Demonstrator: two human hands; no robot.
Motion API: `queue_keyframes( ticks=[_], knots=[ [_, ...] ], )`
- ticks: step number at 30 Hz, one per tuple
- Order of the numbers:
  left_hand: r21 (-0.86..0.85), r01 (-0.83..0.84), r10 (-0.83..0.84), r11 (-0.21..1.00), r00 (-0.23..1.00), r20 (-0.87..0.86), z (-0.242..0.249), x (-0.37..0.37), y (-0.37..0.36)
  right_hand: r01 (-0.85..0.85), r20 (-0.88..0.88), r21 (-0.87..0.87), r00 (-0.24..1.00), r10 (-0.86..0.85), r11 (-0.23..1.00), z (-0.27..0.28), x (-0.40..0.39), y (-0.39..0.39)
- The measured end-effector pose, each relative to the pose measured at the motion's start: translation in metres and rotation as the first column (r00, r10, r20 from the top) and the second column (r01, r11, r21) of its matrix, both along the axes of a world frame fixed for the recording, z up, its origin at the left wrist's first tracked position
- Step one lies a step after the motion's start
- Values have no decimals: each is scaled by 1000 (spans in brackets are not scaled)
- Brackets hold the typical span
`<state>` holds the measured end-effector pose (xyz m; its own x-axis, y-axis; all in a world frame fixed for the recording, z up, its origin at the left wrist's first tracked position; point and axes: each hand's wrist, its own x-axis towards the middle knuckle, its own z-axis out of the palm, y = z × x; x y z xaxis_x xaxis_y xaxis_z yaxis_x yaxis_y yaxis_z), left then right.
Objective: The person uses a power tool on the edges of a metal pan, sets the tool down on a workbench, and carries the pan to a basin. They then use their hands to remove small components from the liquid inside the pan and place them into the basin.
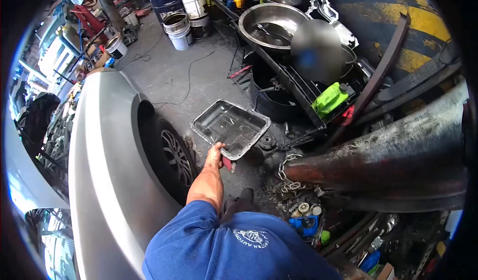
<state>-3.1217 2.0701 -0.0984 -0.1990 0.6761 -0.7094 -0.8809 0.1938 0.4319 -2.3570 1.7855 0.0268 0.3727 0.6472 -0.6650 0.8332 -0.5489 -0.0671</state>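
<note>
My left hand [214, 155] reaches forward and grips the near rim of a dark metal oil pan [231, 125], its thumb over the edge and the other fingers mostly hidden beneath. The pan is held open side up, with a pale flange round it and a few small things or marks on its floor that I cannot make out. A bit of red, cloth-like material [228, 164] shows just under the rim beside the hand. My right hand is not in view.
A silver car fender [107, 145] and a wheel [174, 153] stand on the left. At the right runs a bench with a large metal bowl [249, 23] and a green jug [329, 100]. Buckets [181, 41] stand ahead; a chain [288, 175] hangs from a big rusty beam [378, 153].
</note>
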Motion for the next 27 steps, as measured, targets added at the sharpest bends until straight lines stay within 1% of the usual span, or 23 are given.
queue_keyframes(
  ticks=[1,3,4,5,6,7,8,9,10,12,13,14,15,16,17,18,19,20,21,23,24,26,27],
  knots=[
    [5,-17,17,1000,1000,11,7,-10,4,-41,-37,-10,998,41,999,-17,4,5],
    [34,-18,19,999,1000,-8,41,-35,13,-186,-145,160,967,209,970,-59,20,23],
    [63,-12,13,998,1000,-23,58,-43,20,-144,-115,678,948,298,721,-61,-27,57],
    [19,-11,12,1000,999,-43,58,-56,25,45,-292,498,949,119,866,-47,-53,96],
    [52,-13,14,999,999,-33,61,-65,30,220,-381,279,919,-103,935,-34,-78,135],
    [81,-7,13,997,997,-72,72,-71,37,208,-360,387,931,-60,898,-30,-101,159],
    [110,-2,14,994,994,-109,87,-76,43,216,-379,315,921,-87,924,-16,-122,182],
    [90,45,-36,995,995,-94,104,-84,46,213,-387,288,918,-90,934,55,-184,211],
    [93,34,-25,995,996,-89,89,-102,53,214,-360,264,927,-110,940,45,-187,215],
    [159,56,-39,986,994,-104,114,-113,69,180,-311,212,944,-108,961,21,-198,244],
    [157,43,-19,987,988,-153,126,-119,78,85,-362,186,932,-12,979,13,-203,249],
    [163,11,16,986,986,-166,129,-128,90,-114,-251,86,959,132,990,-7,-204,252],
    [143,-3,32,990,980,-198,123,-142,103,-298,-151,-31,945,290,954,-37,-200,252],
    [123,-14,41,992,973,-226,116,-157,116,-521,-142,-84,850,507,850,-62,-202,248],
    [131,17,19,991,962,-271,114,-171,131,-720,-132,-110,694,708,685,-88,-205,244],
    [139,57,-11,989,949,-315,112,-185,148,-863,-123,-106,504,855,494,-112,-209,241],
    [162,69,-20,984,957,-288,110,-199,168,-885,-150,-125,464,873,449,-122,-223,247],
    [172,65,-8,983,950,-313,117,-211,189,-868,-188,-133,496,848,479,-130,-244,264],
    [190,72,-3,979,940,-340,129,-222,212,-809,-219,-158,588,779,566,-134,-265,280],
    [191,129,-46,973,920,-389,139,-248,258,-627,-258,-200,775,577,753,-133,-308,317],
    [207,188,-89,960,906,-413,164,-255,277,-520,-272,-208,844,461,829,-131,-332,337],
    [259,215,-119,942,932,-342,155,-287,319,-336,-315,-186,910,268,923,-124,-379,379],
    [297,213,-95,931,926,-364,168,-291,336,-265,-343,-165,919,196,950,-120,-402,402]
  ],
)
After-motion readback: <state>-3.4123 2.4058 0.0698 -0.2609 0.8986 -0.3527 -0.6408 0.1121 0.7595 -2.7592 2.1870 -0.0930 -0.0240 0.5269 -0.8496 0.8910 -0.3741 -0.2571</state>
